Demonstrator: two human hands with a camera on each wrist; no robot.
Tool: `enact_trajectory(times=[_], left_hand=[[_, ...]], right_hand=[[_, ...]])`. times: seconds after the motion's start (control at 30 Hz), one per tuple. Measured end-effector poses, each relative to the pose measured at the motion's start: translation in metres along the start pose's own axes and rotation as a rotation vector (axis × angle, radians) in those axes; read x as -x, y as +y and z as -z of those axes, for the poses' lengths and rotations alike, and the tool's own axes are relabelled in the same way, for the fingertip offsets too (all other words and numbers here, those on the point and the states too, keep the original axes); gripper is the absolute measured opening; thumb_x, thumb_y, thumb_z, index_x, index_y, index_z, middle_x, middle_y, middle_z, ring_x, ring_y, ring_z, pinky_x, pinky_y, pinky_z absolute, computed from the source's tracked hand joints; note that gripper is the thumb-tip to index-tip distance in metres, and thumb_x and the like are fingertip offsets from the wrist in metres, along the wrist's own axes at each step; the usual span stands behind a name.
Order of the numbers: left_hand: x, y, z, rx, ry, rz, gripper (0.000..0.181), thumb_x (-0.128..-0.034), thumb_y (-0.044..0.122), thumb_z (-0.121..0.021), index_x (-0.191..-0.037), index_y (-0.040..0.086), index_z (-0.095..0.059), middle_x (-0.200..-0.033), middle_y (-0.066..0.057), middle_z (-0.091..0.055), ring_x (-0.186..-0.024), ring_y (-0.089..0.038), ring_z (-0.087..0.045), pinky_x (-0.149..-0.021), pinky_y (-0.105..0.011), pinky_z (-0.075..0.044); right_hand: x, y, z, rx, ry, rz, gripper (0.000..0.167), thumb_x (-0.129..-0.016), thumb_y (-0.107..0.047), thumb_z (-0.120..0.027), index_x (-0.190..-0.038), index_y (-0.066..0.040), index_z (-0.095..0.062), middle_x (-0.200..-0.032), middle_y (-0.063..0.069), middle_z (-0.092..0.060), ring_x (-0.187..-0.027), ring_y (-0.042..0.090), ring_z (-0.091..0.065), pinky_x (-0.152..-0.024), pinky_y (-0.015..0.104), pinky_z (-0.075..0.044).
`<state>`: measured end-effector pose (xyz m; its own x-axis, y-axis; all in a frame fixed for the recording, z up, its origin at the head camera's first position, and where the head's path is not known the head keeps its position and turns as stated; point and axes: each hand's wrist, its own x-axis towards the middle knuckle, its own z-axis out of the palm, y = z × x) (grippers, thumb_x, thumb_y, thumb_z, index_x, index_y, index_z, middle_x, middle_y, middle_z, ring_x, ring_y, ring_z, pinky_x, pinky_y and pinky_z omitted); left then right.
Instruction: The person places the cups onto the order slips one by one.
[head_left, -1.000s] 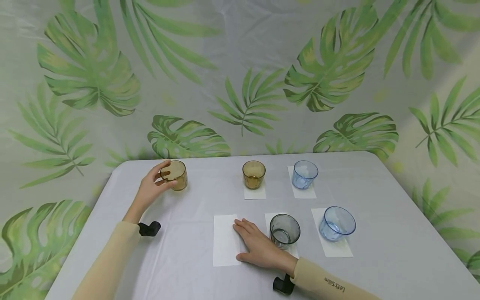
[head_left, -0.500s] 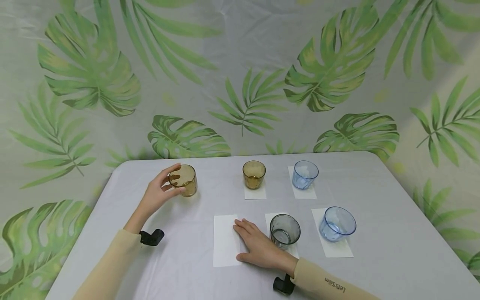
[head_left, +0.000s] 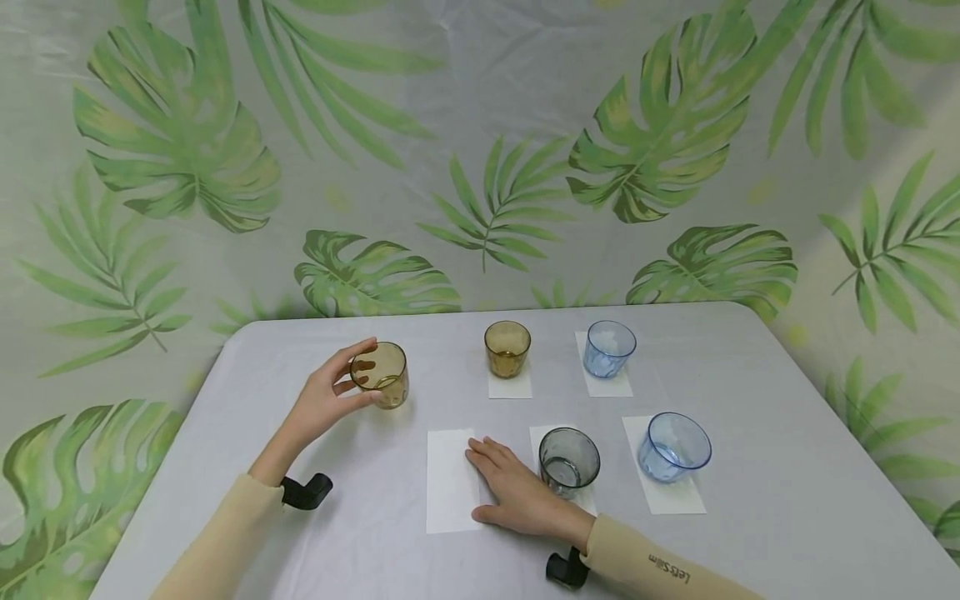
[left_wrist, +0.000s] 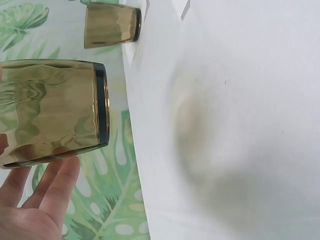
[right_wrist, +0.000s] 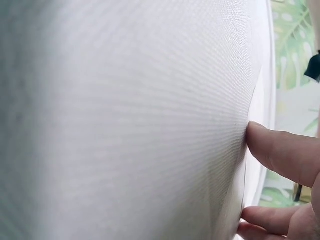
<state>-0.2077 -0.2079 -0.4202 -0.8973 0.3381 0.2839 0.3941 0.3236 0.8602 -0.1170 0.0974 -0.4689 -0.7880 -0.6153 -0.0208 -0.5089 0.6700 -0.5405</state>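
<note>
In the head view my left hand (head_left: 321, 408) grips an amber glass (head_left: 393, 390) by its side, thumb at the near side and fingers at the far side. The left wrist view shows this glass (left_wrist: 55, 110) held off the tablecloth, its shadow falling below it. My right hand (head_left: 525, 498) lies flat with extended fingers, their tips on the right edge of a white paper slip (head_left: 450, 482). Seen from the right wrist, the thumb (right_wrist: 287, 152) touches down at the paper's edge. Just beside that hand stands a grey glass (head_left: 570, 460) on another slip, partly hidden by the hand.
A second amber glass (head_left: 507, 350) and a blue glass (head_left: 610, 350) stand on slips along the back. Another blue glass (head_left: 673, 448) is on a slip at the front right. White cloth covers the table (head_left: 780, 483); a leaf-print curtain (head_left: 510, 100) hangs behind.
My left hand has brought the amber glass from the back left toward the right and nearer to me. The right hand has stayed in place on the paper slip.
</note>
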Motion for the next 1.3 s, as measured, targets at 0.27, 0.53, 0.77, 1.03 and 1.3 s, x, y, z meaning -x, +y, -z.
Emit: enact_trajectory(times=[0.27,0.53,0.77,1.03,1.3], left_hand=[[0.007,0.007,-0.009,0.0,-0.029,0.003,0.071,-0.0819,0.011,-0.077,-0.144,0.015,-0.043,-0.144,-0.008,-0.043,-0.122,-0.027,-0.045,-0.095,-0.048,-0.046],[0.012,0.012,-0.016,0.027,-0.06,-0.01,0.07,-0.0815,0.009,-0.077,-0.143,0.008,-0.044,-0.141,-0.01,-0.045,-0.119,-0.03,-0.047,-0.093,-0.05,-0.046],[0.015,0.017,-0.024,0.027,-0.089,-0.004,0.071,-0.0804,0.009,-0.078,-0.143,0.011,-0.044,-0.14,-0.008,-0.046,-0.119,-0.029,-0.047,-0.094,-0.046,-0.047],[0.018,0.021,-0.033,0.061,-0.131,-0.021,0.071,-0.0792,0.013,-0.08,-0.142,0.015,-0.046,-0.138,-0.008,-0.047,-0.122,-0.028,-0.047,-0.095,-0.046,-0.046],[0.022,0.034,-0.044,0.068,-0.167,-0.036,0.071,-0.0788,0.001,-0.077,-0.142,0.004,-0.044,-0.139,-0.016,-0.046,-0.121,-0.037,-0.047,-0.094,-0.051,-0.045]], right_hand=[[0.0,-0.001,0.001,0.011,-0.003,-0.001,0.075,-0.084,-0.023,-0.075,-0.142,0.007,-0.038,-0.15,0.017,-0.031,-0.139,0.035,-0.023,-0.11,0.048,-0.028],[-0.001,0.001,-0.001,0.017,-0.007,-0.006,0.075,-0.084,-0.024,-0.074,-0.142,0.007,-0.038,-0.151,0.017,-0.031,-0.139,0.035,-0.024,-0.109,0.048,-0.028],[-0.001,0.0,0.0,0.02,-0.017,-0.024,0.075,-0.085,-0.025,-0.074,-0.143,0.005,-0.037,-0.151,0.015,-0.03,-0.14,0.033,-0.023,-0.11,0.046,-0.027],[-0.001,0.0,-0.001,0.023,-0.016,-0.025,0.075,-0.085,-0.026,-0.074,-0.143,0.005,-0.037,-0.151,0.016,-0.031,-0.14,0.034,-0.023,-0.111,0.047,-0.027],[0.0,0.0,0.0,0.015,-0.011,-0.007,0.075,-0.084,-0.023,-0.074,-0.142,0.007,-0.038,-0.15,0.018,-0.031,-0.139,0.036,-0.024,-0.11,0.048,-0.027]])
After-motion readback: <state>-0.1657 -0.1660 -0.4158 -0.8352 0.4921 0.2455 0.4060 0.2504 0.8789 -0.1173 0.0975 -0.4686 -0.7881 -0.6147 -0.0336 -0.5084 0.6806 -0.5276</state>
